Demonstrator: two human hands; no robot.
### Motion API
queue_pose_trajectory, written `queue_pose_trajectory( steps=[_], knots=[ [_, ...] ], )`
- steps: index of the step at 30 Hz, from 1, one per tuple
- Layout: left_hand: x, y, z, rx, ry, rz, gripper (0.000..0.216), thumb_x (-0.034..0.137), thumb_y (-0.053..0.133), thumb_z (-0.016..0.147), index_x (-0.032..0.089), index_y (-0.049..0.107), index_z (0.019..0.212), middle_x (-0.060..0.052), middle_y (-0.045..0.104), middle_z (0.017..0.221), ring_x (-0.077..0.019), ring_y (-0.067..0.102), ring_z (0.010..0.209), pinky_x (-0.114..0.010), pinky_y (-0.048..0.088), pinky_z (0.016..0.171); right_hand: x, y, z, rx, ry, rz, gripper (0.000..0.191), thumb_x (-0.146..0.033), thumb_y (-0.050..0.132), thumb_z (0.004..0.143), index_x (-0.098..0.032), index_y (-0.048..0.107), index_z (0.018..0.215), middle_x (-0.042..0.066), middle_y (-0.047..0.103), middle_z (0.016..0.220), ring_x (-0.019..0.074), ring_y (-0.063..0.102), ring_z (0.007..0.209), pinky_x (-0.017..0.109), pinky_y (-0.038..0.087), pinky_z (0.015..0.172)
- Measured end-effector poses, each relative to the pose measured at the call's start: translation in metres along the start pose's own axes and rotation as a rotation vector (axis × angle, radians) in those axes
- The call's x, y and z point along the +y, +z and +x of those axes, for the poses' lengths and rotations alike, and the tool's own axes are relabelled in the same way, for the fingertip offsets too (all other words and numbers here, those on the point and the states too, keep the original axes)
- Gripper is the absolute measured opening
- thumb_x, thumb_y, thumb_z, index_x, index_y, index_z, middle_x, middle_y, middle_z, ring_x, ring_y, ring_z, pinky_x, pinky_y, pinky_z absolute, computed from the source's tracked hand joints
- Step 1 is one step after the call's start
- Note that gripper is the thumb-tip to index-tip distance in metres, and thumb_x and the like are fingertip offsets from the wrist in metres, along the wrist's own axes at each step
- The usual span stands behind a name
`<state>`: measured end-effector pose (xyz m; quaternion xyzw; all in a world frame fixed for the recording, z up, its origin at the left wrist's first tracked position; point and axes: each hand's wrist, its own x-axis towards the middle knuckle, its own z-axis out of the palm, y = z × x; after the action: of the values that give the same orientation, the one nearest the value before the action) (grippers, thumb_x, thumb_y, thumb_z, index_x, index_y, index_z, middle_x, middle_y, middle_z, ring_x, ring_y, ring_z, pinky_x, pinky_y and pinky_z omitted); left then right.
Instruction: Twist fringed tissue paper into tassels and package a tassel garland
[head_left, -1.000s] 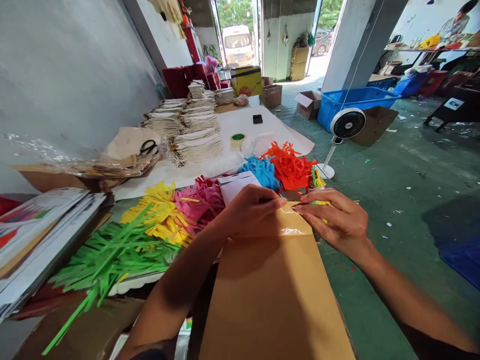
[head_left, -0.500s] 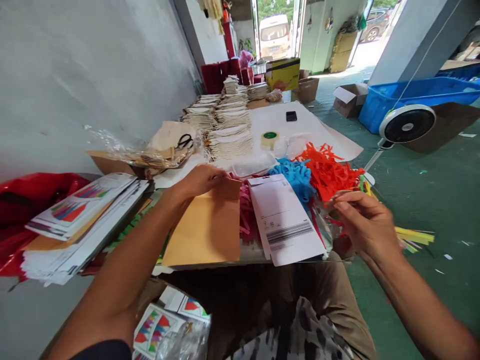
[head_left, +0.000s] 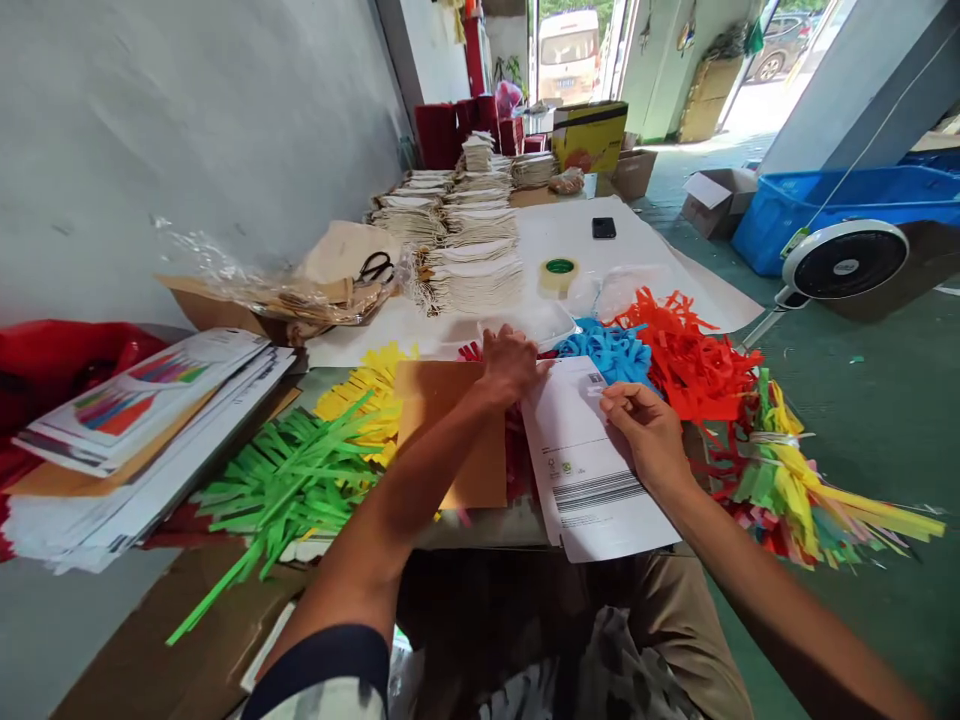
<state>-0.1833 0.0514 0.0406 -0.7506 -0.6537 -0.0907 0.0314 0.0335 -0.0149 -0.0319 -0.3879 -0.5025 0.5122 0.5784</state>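
Note:
A white printed card sleeve [head_left: 592,450] with a black striped band lies slanted at the near table edge. My left hand [head_left: 510,365] reaches over to its top left corner, thumb stretched out against the card and the other fingertips partly hidden. Just above the sleeve's upper right part, my right hand [head_left: 649,435] is closed in a pinch on a small clear piece of film [head_left: 602,391]. Under my left forearm lies a plain brown cardboard sheet [head_left: 472,470]. Blue paper strips [head_left: 607,350] and red paper strips [head_left: 694,350] are heaped behind the sleeve.
Green strips [head_left: 300,480] and yellow strips [head_left: 367,395] lie left, beside stacked printed sheets [head_left: 172,440]. Farther back are a tape roll [head_left: 559,278], scissors [head_left: 375,267], a phone [head_left: 604,228] and stacked white bundles [head_left: 480,275]. A fan [head_left: 847,262] stands right.
My left hand has let go of the brown cardboard and moved right to the sleeve's top. My right hand has come left over the sleeve. The view has shifted slightly.

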Motion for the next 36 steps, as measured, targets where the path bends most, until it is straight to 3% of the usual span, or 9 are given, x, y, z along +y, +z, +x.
queue_pose_trajectory(
  steps=[3,8,11,14,17,21,25,29,36],
  knots=[
    [-0.002,0.001,0.003,-0.023,-0.033,-0.306,0.033,0.050,0.080,0.083,0.017,0.079,0.087,-0.013,0.077,0.095,-0.0359,0.065,0.110,-0.049,0.046,0.098,0.003,0.000,-0.006,0.010,-0.046,-0.029,0.022,-0.041,0.088,0.084,-0.027,0.076,0.095,-0.002,0.061,0.089,0.0137,0.053,0.079,0.028,0.046,0.072],
    [-0.005,-0.010,-0.007,-0.021,-0.195,-1.240,0.045,0.053,0.093,0.065,0.017,0.073,0.083,-0.001,0.070,0.070,-0.0172,0.063,0.064,-0.028,0.044,0.060,-0.012,0.001,-0.009,-0.004,-0.156,-0.059,0.015,-0.038,0.084,0.089,-0.028,0.076,0.096,0.001,0.063,0.099,0.0147,0.054,0.078,0.030,0.048,0.069],
    [0.009,-0.013,-0.017,-0.063,-0.321,-1.642,0.056,0.049,0.102,0.052,0.016,0.077,0.091,-0.004,0.077,0.077,-0.0169,0.067,0.064,-0.027,0.050,0.060,-0.021,0.002,-0.011,0.007,-0.298,-0.126,0.010,-0.033,0.082,0.090,-0.027,0.077,0.097,0.005,0.067,0.106,0.0198,0.063,0.094,0.033,0.051,0.073],
    [0.025,-0.009,-0.026,-0.146,-0.376,-1.904,0.055,0.042,0.103,0.051,0.015,0.080,0.093,-0.007,0.081,0.086,-0.0187,0.072,0.070,-0.030,0.057,0.068,-0.025,0.001,-0.014,0.028,-0.393,-0.192,0.006,-0.029,0.080,0.092,-0.027,0.076,0.096,0.007,0.069,0.107,0.0225,0.064,0.106,0.033,0.051,0.076],
    [0.033,-0.001,-0.030,-0.125,-0.420,-1.999,0.051,0.040,0.103,0.052,0.016,0.080,0.092,-0.006,0.082,0.085,-0.0192,0.073,0.073,-0.029,0.057,0.070,-0.034,-0.004,-0.016,0.009,-0.330,-0.232,0.007,-0.030,0.079,0.094,-0.028,0.076,0.099,0.003,0.067,0.093,0.0185,0.063,0.088,0.031,0.048,0.069],
    [0.034,0.001,-0.033,-0.077,-0.373,-2.020,0.049,0.040,0.100,0.057,0.018,0.080,0.096,-0.006,0.083,0.087,-0.0228,0.076,0.081,-0.032,0.059,0.076,-0.068,-0.010,-0.010,-0.119,-0.190,-0.358,0.012,-0.037,0.077,0.097,-0.027,0.076,0.105,-0.006,0.048,0.065,0.0127,0.044,0.059,0.029,0.038,0.058],
    [0.037,-0.008,-0.038,-0.117,-0.259,-2.022,0.048,0.042,0.097,0.061,0.017,0.081,0.098,-0.007,0.082,0.088,-0.0226,0.075,0.078,-0.031,0.058,0.072,-0.108,-0.010,0.003,-0.133,-0.353,-0.591,0.016,-0.040,0.074,0.099,-0.026,0.078,0.104,-0.002,0.059,0.071,0.0129,0.046,0.061,0.029,0.036,0.056],
    [0.046,-0.017,-0.046,-0.138,-0.180,-2.016,0.044,0.043,0.095,0.066,0.018,0.080,0.100,-0.005,0.080,0.083,-0.0178,0.070,0.068,-0.028,0.054,0.065,-0.133,-0.012,0.013,-0.179,-0.520,-0.775,0.014,-0.038,0.070,0.101,-0.027,0.077,0.106,0.003,0.076,0.098,0.0131,0.056,0.067,0.030,0.042,0.059],
    [0.054,-0.029,-0.053,-0.150,-0.119,-1.953,0.038,0.044,0.091,0.071,0.019,0.079,0.098,-0.003,0.079,0.084,-0.0169,0.068,0.070,-0.027,0.050,0.066,-0.141,-0.018,0.017,-0.267,-0.414,-0.863,0.018,-0.044,0.066,0.102,-0.027,0.071,0.100,0.002,0.074,0.091,0.0147,0.054,0.064,0.032,0.041,0.058]
  ],
)
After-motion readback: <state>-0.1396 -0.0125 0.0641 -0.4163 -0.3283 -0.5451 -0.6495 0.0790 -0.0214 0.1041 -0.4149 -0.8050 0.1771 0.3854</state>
